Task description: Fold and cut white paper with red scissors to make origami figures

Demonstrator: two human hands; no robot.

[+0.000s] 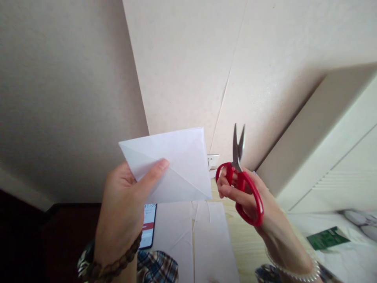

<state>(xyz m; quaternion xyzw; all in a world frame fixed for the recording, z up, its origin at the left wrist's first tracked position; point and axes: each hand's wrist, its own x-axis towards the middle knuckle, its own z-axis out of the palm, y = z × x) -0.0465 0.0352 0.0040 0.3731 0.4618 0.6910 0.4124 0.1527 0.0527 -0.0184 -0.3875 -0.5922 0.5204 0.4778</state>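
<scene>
My left hand (129,196) grips a folded sheet of white paper (182,165), thumb lying across its front and the other fingers hidden behind. A diagonal crease runs over the paper down to its lower right corner. To the right, my right hand (247,192) holds a pair of scissors (238,165) with red handles, fingers through the loops. The steel blades point up and stand slightly apart. A gap separates the scissors from the paper.
Below the paper, a phone (149,226) with a lit screen and a white board or sheet (212,243) with thin strips on it lie on a pale wooden table (243,243). A wall socket (212,161) is behind. At right are a white cabinet (330,157) and a green packet (328,237).
</scene>
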